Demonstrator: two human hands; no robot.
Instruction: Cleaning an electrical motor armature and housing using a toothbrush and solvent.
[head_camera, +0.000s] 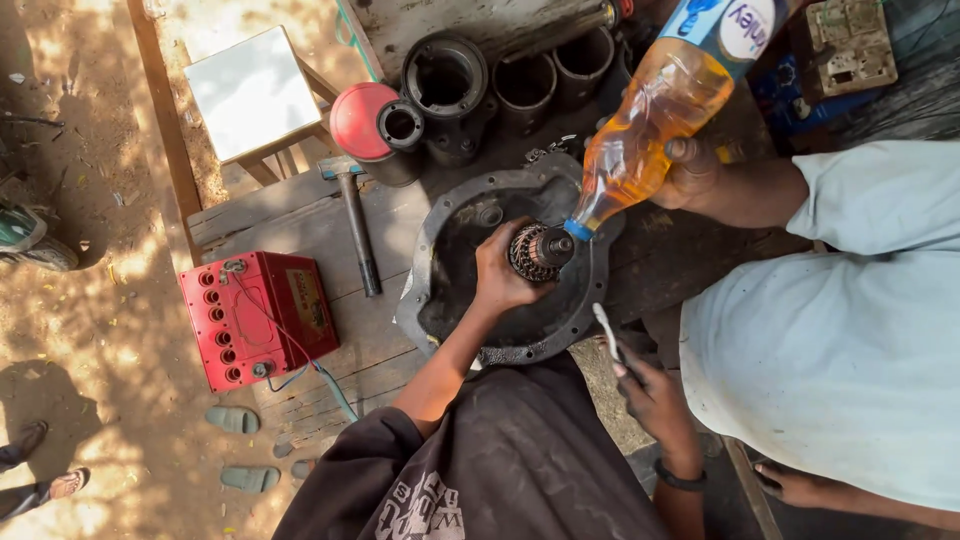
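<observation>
Sunlit dirt ground lies at the left, with a white-topped stool (250, 92) standing on it beside a dark, oil-stained wooden workbench (290, 215). On the bench sits a red battery (258, 317) with a blue wire, then a hammer (355, 225), a red can (362, 120) and several black metal cylinders (445, 80).

In the middle a round grey metal housing plate (505, 265) lies flat on the bench. The person's left hand (500, 272) reaches over it, fingers curled tight around a small geared bearing part (537, 251) held above the plate's hollow. The right hand (650, 395), lower and off the bench edge, pinches a white toothbrush (607, 332) between thumb and fingers, bristles up.

At the right a co-worker's hand (690, 172), on an arm in a pale blue sleeve, grips a tilted plastic bottle (650, 125) of amber liquid, its blue neck touching the geared part. An electrical box (850, 45) sits in the far corner.
</observation>
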